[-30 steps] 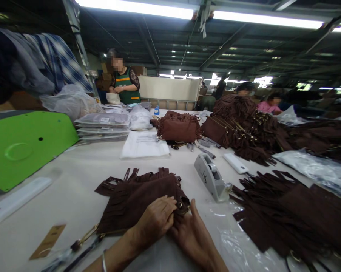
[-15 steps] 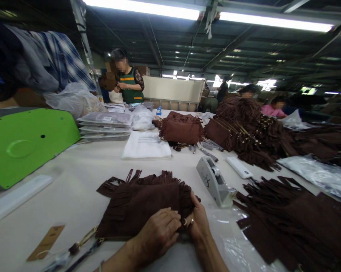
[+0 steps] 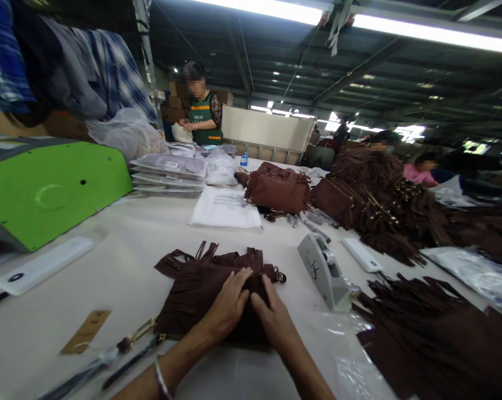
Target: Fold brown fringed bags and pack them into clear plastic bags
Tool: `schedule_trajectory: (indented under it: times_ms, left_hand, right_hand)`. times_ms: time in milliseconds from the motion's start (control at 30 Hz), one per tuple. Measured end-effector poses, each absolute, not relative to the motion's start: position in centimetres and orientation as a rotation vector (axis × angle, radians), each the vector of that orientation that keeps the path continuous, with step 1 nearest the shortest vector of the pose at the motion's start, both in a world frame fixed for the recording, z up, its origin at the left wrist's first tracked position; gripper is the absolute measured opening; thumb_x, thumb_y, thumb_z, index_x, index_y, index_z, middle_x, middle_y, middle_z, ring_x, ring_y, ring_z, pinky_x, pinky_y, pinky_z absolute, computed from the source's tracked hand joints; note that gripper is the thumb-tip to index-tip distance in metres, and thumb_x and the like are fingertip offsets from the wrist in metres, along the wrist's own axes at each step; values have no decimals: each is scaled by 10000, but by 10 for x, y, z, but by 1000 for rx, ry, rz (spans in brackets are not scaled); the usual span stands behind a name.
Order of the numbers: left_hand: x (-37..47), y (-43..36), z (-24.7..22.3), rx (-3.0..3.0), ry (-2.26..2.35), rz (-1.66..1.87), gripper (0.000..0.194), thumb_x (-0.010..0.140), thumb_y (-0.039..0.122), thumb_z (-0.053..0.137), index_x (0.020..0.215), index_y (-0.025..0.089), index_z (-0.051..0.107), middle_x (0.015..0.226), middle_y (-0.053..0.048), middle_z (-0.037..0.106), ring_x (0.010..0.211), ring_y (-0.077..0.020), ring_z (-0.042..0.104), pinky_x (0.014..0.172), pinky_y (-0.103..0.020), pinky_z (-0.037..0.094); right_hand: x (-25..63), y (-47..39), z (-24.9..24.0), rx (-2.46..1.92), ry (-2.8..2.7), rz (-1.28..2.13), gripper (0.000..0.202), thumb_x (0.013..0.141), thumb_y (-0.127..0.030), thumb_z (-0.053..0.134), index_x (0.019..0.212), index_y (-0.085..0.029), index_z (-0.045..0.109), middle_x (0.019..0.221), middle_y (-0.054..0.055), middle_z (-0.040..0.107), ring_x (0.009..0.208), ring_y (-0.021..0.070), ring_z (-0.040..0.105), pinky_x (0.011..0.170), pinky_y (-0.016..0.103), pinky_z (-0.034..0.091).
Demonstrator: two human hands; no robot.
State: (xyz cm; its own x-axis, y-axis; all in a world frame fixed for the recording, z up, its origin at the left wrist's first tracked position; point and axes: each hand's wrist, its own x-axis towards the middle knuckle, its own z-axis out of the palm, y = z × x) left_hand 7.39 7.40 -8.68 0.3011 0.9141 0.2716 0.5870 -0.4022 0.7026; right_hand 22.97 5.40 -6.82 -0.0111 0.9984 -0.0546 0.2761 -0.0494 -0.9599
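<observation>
We have both hands palm down on the fringed bag (image 3: 186, 297), which lies flat toward the tabletop's (image 3: 150, 228) near edge. Our left hand (image 3: 228, 305) has its fingers extended and close together; our right hand (image 3: 278, 319) has its fingers reaching forward, thumb apart and near the left fingertips. We see neither pinching anything. A tag (image 3: 86, 332) and straps (image 3: 129, 364) lie left of the bag, the dispenser (image 3: 326, 272) to its right. The green machine (image 3: 59, 189) stands at the tabletop's left, and a bag pile (image 3: 371, 194) spreads over its far right.
</observation>
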Motion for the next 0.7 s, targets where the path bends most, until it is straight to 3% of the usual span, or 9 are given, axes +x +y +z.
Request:
schedule_trajectory:
  times_ms: [100,233,433,567,700]
  left_hand:
    - [59,82,-75,1674,1300,1099,450,889,233,399,1316,149,516,1382,-114,528,1299,-224,471,1142,-420,334]
    - [48,90,-69,1465,1226,1123,436,848,249,456,1257,141,558,1307,-128,584,1230,-233,535,1096,-403,392]
    - [56,84,-55,1836,1192,1143,326,840,168,446,1118,179,617,1205,-83,628,1130,-197,574,1032,-372,443]
    - [70,88,-48,2193,1379,814,241,856,153,485,1043,192,632,1067,-48,654,1040,-188,587,971,-323,464]
    - [81,109,-50,2234,1548,640,141,860,226,556,975,182,627,1003,-57,647,946,-209,615,866,-317,493]
  right_hand:
    - [195,42,-84,-1624,-1864,621,710,781,-340,651,1385,-17,468,1509,206,311,1438,332,191,1186,494,118]
    - [174,32,-100,-1704,-1966,302,700,846,-415,601,1380,16,461,1504,248,296,1437,358,173,1176,515,133]
    - [176,39,-109,-1625,-1989,255,663,806,-353,625,1359,-9,497,1456,265,387,1415,403,214,1162,548,128]
    - [177,42,-115,-1547,-1996,248,602,820,-274,574,1374,-52,492,1454,233,411,1414,403,217,1146,564,185]
    - [180,44,-124,-1470,-1918,311,686,826,-352,613,1397,-16,434,1472,264,363,1407,404,234,1142,575,212]
